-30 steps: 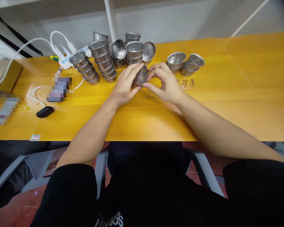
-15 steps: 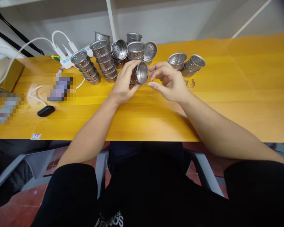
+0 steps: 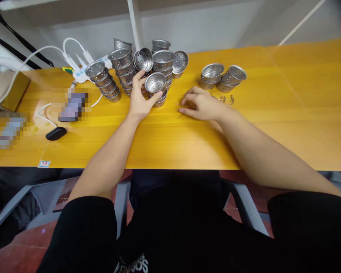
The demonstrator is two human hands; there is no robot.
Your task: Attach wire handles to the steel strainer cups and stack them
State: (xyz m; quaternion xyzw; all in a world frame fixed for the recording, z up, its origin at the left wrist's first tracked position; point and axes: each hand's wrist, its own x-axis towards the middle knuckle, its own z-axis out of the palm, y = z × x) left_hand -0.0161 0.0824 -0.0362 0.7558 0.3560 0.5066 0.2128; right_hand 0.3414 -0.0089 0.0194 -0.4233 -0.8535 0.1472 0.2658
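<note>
A perforated metal cup (image 3: pixel 155 84) is in my left hand (image 3: pixel 139 99), with the thumb on its near rim and the fingers at its far left side. It sits tilted, mouth up, on another perforated cup (image 3: pixel 160 102) on the table. To the right, my right hand (image 3: pixel 202 104) is low over the tabletop, thumb and fingers curled round a thin curved wire (image 3: pixel 179 115). The fingers partly hide this wire. More curved wires (image 3: pixel 230 100) lie just beyond the right wrist.
Stacks of perforated cups (image 3: pixel 102 81) stand along the back, and two short stacks (image 3: pixel 213 74) are at the right. A phone (image 3: pixel 73 107), black oval device (image 3: pixel 56 133) and white power strip (image 3: pixel 82 74) with cables occupy the left of the yellow table (image 3: pixel 272 125).
My left hand has lowered the cup leftward onto another cup, turning its mouth upward. My right hand has left the cup and moved down to the wire on the table.
</note>
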